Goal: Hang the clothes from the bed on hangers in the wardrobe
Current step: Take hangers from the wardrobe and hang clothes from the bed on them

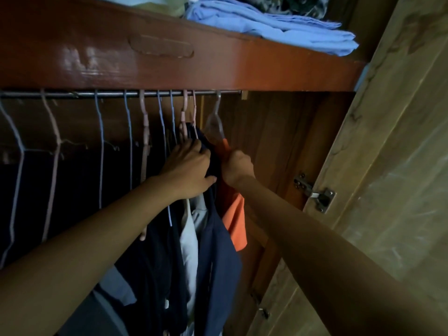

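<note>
Two hands up inside the wardrobe (278,132), both on hanging clothes. Left hand (188,166) is spread, fingers curled over the shoulder of a dark navy garment (215,258), thumb pressed against its front. Right hand (236,167) just beside it is closed into a fist around the edge of an orange garment (236,221); the two hands are nearly touching. Directly above the right hand, a clear hanger (214,122) carries the orange piece. Above the left hand, pink hangers (185,117) hook on the metal rail (97,94). Below the left hand, a pale grey garment (190,238) hangs next to the navy one. Further left of the left hand, a row of thin wire hangers (100,141) with dark clothes. Well above both hands, folded blue fabric (278,25) sits on the top shelf (218,66). Right of the right hand, the open door (388,166) with a metal hinge (315,192).
</note>
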`<state>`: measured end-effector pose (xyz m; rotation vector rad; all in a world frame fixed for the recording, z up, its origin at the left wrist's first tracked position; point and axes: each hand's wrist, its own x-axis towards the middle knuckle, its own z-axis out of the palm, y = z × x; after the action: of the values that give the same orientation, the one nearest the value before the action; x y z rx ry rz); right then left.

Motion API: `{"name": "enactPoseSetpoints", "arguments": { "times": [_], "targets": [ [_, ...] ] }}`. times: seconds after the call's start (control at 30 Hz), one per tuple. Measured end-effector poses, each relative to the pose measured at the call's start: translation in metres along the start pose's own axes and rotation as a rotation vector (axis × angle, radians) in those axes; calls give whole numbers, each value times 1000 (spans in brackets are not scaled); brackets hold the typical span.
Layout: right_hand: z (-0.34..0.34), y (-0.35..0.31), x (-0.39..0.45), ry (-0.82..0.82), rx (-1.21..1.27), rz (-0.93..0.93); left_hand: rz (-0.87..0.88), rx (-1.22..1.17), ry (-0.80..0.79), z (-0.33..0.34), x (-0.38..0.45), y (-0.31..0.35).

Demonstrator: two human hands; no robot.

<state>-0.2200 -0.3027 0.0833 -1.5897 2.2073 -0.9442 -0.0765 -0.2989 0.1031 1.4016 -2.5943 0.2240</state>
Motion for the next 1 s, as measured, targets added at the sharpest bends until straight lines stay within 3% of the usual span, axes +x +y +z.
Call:
{"name": "enactPoseSetpoints", "arguments": {
  "times": [0.37,0.67,1.0],
  "targets": [
    [-46,26,-24,116,-10,-84,4,-85,30,-5,-1,17],
    [-89,88,-84,137,-5,-87,63,-457,78,5,-11,40],
    [-149,148,-184,184,-155,-158,119,-474,72,18,-34,81]
  ]
}}
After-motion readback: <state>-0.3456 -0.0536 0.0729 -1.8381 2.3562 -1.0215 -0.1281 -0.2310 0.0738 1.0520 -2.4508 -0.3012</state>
